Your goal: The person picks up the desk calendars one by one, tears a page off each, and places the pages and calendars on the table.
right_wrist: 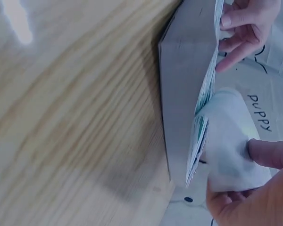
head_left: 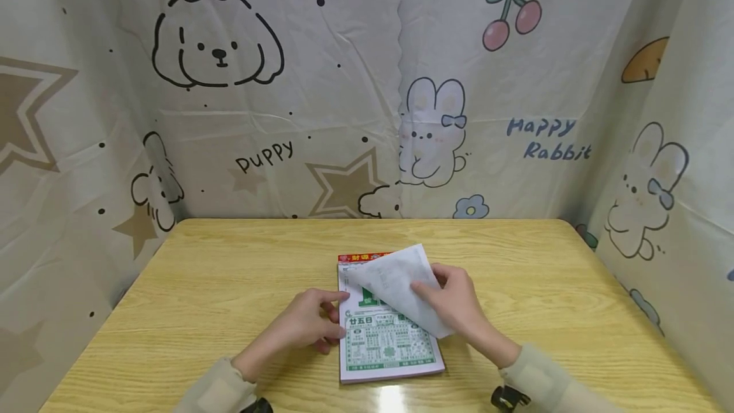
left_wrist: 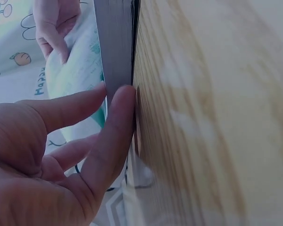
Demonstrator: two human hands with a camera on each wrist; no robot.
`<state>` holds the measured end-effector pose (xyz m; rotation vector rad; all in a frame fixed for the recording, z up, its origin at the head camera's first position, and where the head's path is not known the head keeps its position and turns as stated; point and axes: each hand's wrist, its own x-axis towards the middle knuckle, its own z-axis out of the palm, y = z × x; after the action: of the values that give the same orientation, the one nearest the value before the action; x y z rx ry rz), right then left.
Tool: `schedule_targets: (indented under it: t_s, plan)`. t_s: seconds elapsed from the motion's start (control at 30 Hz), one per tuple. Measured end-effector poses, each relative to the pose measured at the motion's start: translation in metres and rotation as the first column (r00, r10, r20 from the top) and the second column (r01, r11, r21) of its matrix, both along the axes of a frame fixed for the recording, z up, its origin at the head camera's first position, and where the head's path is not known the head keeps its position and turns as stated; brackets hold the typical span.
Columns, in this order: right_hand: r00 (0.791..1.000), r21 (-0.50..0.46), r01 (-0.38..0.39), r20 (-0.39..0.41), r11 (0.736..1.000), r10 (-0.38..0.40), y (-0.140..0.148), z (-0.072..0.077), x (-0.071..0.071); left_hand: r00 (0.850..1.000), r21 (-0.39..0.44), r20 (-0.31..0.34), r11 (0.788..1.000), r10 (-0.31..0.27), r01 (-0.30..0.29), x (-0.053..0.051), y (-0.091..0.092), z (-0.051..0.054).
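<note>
A thick tear-off calendar [head_left: 390, 368] lies on the table, with green print and a red strip along its top edge. My right hand [head_left: 455, 298] pinches a thin top sheet [head_left: 401, 279] between thumb and fingers. That sheet is folded back diagonally, pale underside up, over the page beneath. In the right wrist view the sheet [right_wrist: 231, 141] curls away from the block's layered edge. Against the calendar's left side rests my left hand [head_left: 312, 320], its thumb and index finger apart. The left wrist view shows fingertips [left_wrist: 122, 96] touching the side of the block.
The calendar sits on a light wood-grain table [head_left: 252, 247]. A printed curtain [head_left: 344, 94] with cartoon animals hangs behind the table and along both sides. Dark bands [head_left: 509, 397] show near the sleeves at the lower edge of the head view.
</note>
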<state>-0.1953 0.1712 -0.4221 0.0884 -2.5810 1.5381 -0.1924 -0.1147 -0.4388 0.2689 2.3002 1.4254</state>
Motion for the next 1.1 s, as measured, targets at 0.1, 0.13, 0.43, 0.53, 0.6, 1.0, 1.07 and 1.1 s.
schedule_targets:
  t_s: [0.1, 0.13, 0.43, 0.53, 0.6, 1.0, 1.07, 1.1]
  plan:
    - [1.000, -0.014, 0.006, 0.011, 1.000, -0.005, 0.006, 0.002, -0.001, 1.000, 0.019, 0.009, 1.000, -0.010, 0.010, -0.001, -0.002, -0.001]
    - [1.000, -0.020, 0.004, 0.021, 1.000, -0.004, 0.008, 0.003, -0.001, 1.000, 0.021, 0.012, 1.000, -0.013, 0.013, -0.001, -0.003, -0.001]
    - [0.999, -0.058, -0.008, 0.052, 0.998, 0.011, 0.020, -0.001, -0.007, 1.000, 0.017, 0.018, 1.000, -0.009, 0.009, 0.000, -0.004, 0.001]
    - [0.999, -0.055, -0.014, 0.044, 0.998, 0.016, 0.023, -0.002, -0.008, 1.000, 0.037, 0.025, 0.999, -0.013, 0.012, -0.002, -0.005, 0.000]
    - [0.999, -0.055, -0.017, 0.038, 0.998, 0.019, 0.025, -0.002, -0.009, 0.999, 0.057, 0.033, 0.998, -0.014, 0.012, -0.003, -0.006, -0.002]
    - [0.998, -0.009, -0.060, 0.032, 0.998, 0.060, 0.031, -0.002, -0.006, 0.998, 0.117, 0.052, 0.992, 0.037, -0.043, -0.008, -0.006, -0.008]
    - [0.998, -0.002, -0.058, 0.027, 0.998, 0.058, 0.031, -0.003, -0.006, 0.998, 0.110, 0.053, 0.993, 0.044, -0.050, -0.009, -0.005, -0.007]
    - [0.998, 0.002, -0.057, 0.025, 0.998, 0.057, 0.032, -0.003, -0.006, 0.997, 0.105, 0.055, 0.993, 0.049, -0.055, -0.009, -0.004, -0.007]
